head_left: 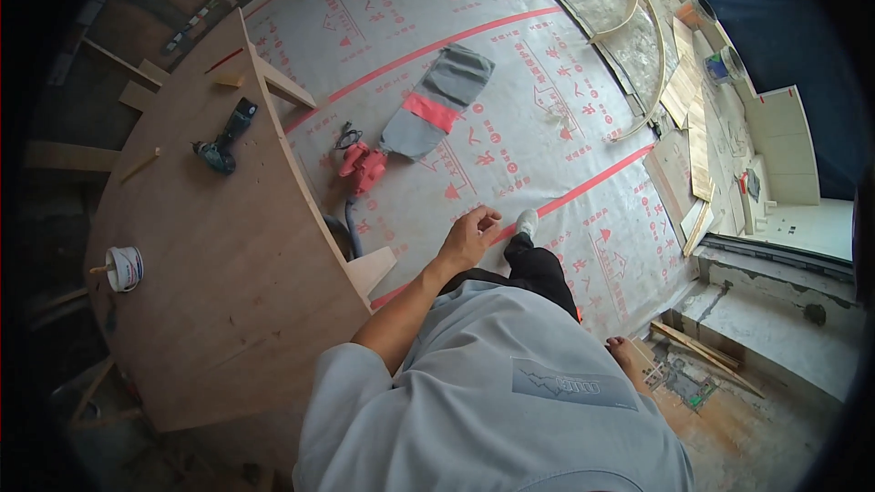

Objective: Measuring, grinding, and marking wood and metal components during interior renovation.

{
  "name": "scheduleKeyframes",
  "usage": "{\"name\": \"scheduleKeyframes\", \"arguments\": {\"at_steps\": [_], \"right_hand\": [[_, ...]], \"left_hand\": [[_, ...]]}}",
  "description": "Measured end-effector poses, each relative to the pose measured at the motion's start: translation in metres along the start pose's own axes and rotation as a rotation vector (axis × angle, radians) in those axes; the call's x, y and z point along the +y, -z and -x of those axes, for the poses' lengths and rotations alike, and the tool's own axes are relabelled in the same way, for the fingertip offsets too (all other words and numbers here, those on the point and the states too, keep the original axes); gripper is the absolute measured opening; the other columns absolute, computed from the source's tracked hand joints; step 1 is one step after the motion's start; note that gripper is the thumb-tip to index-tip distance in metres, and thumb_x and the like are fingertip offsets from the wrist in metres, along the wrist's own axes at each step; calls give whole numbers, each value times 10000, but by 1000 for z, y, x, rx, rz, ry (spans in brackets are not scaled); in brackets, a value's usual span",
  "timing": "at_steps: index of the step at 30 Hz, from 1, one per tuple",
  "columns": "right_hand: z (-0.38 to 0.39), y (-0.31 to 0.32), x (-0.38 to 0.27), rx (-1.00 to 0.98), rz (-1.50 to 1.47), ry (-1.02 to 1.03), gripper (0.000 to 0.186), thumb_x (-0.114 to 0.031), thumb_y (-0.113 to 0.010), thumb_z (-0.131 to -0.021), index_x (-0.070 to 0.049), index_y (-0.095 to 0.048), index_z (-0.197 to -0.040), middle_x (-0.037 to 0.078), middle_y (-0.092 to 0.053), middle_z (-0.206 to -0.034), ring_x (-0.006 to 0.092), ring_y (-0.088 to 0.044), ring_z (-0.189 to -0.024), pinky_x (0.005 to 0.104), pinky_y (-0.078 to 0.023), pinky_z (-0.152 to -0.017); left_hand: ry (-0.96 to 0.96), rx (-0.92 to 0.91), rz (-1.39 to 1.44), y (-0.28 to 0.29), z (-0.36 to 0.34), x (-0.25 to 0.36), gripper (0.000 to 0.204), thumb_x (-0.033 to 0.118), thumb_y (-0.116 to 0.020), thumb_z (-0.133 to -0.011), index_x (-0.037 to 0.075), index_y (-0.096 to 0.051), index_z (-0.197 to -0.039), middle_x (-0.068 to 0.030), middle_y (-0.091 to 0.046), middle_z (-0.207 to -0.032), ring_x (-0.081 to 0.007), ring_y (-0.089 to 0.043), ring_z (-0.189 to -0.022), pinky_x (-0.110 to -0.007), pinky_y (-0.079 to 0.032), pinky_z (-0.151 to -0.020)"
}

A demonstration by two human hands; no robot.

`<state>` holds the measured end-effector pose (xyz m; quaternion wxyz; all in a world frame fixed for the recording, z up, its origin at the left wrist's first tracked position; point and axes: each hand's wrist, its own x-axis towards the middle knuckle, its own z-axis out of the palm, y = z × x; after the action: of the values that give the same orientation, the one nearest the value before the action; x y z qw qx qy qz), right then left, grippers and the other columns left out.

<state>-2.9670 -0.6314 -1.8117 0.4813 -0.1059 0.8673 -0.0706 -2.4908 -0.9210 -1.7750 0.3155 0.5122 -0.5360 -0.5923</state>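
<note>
My left hand [471,235] hangs in front of my body over the covered floor, loosely curled, with nothing seen in it. Low at my right side, my right hand [624,353] is partly hidden behind my shirt; what its fingers hold, if anything, does not show. Nearest my left hand is the edge of a large plywood panel [273,310]. On that panel lie a cordless drill [219,148] and a white tub [124,270] with a stick-like handle poking out. Beyond it, a red blower [363,169] with a grey cloth bag [419,132] rests on the floor.
Printed grey floor sheeting [519,146] with red stripes spreads ahead. Small wood strips [140,165] lie on the panel. At the right are stacked planks [690,109], a bucket [725,66], a raised sill [775,310] and loose timber [706,355]. Bent strips [658,55] lie at the far right.
</note>
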Motion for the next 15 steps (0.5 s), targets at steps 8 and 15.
{"name": "scheduleKeyframes", "arguments": {"at_steps": [8, 15], "right_hand": [[-213, 21, -191, -296, 1, 28, 157, -168, -571, -957, -33, -620, -1020, 116, -679, -753, 190, -616, -554, 322, -476, -466], [-299, 17, -611, -317, -7, 410, 122, -165, -573, -949, -43, -581, -942, 93, -651, -718, 136, -565, -506, 241, -428, -425]], "left_hand": [[136, 195, 35, 34, -211, 4, 225, 140, -654, -951, -2, -624, -1123, -49, -647, -923, -123, -612, -832, -275, -523, -783], [29, 306, -81, 99, -340, 118, 233, 147, -661, -951, 1, -614, -1127, -70, -659, -954, -151, -627, -874, -307, -531, -825]]}}
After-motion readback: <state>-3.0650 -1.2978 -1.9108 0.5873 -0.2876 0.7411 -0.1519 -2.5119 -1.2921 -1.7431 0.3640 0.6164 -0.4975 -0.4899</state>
